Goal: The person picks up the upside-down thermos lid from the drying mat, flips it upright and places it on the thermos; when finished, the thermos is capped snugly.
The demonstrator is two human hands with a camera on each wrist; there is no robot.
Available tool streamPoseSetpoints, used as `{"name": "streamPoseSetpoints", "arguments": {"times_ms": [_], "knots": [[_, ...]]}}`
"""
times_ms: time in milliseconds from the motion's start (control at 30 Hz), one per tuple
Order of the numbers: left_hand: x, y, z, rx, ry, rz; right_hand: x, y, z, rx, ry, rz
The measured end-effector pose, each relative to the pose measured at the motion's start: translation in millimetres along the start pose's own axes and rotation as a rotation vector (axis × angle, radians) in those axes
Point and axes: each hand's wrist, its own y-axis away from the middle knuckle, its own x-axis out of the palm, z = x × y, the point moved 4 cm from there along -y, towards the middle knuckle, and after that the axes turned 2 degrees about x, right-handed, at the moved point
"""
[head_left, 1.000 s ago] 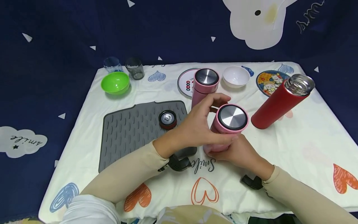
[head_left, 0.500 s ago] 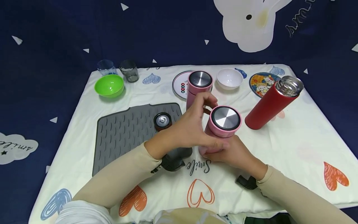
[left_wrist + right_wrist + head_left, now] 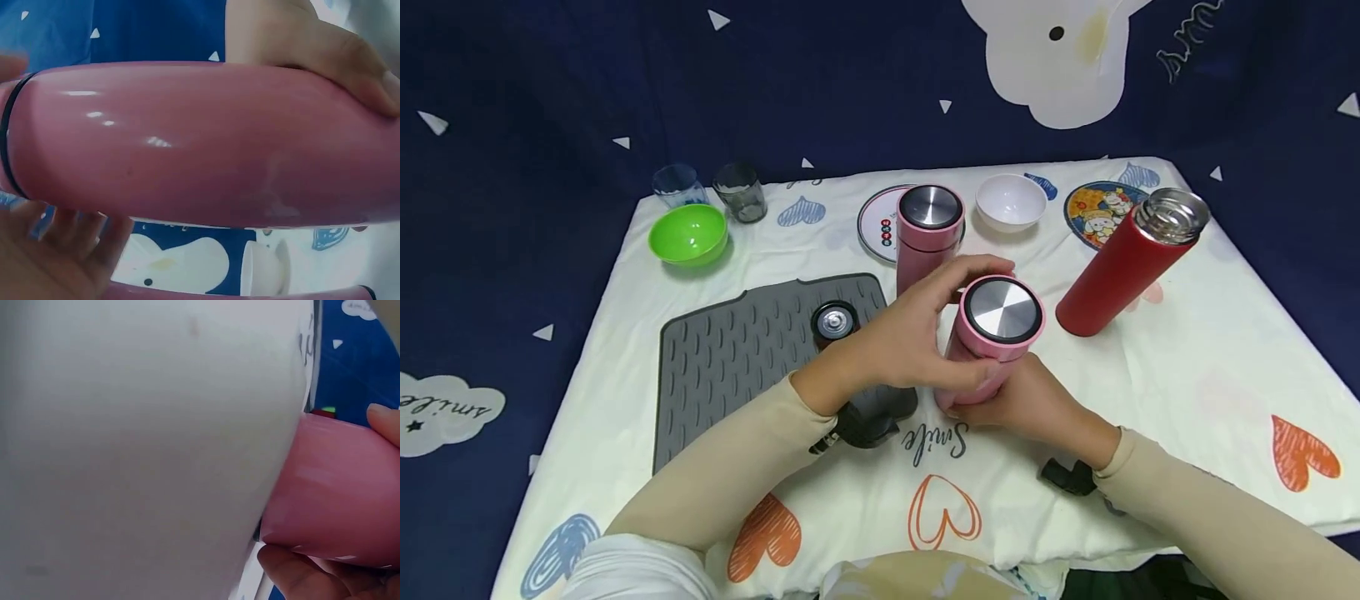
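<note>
Jointly, left hand point(image 3: 916, 335) above right hand point(image 3: 1042, 410) around a pink bottle point(image 3: 986, 347).

The head view looks forward and down from above the near edge, wide enough for most of the white cloth-covered surface point(image 3: 1210, 375), the navy printed fabric backdrop point(image 3: 820, 83) and both hands point(image 3: 898, 342). The left wrist view sits very close to the glossy pink cylindrical bottle point(image 3: 996, 346), sideways. The right wrist view skims the cloth, one bottle end at its right. All three share bottle and backdrop.
</note>
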Motion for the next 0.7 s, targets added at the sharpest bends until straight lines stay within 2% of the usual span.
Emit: {"name": "streamPoseSetpoints", "arguments": {"times_ms": [133, 267, 400, 533, 700], "knots": [[1.1, -0.7, 1.2, 0.043, -0.017, -0.049, 2, 0, -25, -0.011, 0.019, 0.014], [2.4, -0.3, -0.2, 0.087, 0.032, -0.022, 1, 1, -23, 0.0, 0.011, 0.011], [3.8, -1.2, -2.3, 0.048, -0.024, -0.054, -2, 0, -5, -0.011, 0.017, 0.007], [3.1, -2.1, -3.8, 0.025, -0.004, -0.059, -6, -1, 14, -0.014, 0.016, 0.004], [1.5, -1.7, -2.1, -0.021, -0.062, -0.068, -5, 0, 16, 0.01, -0.015, 0.008]]}}
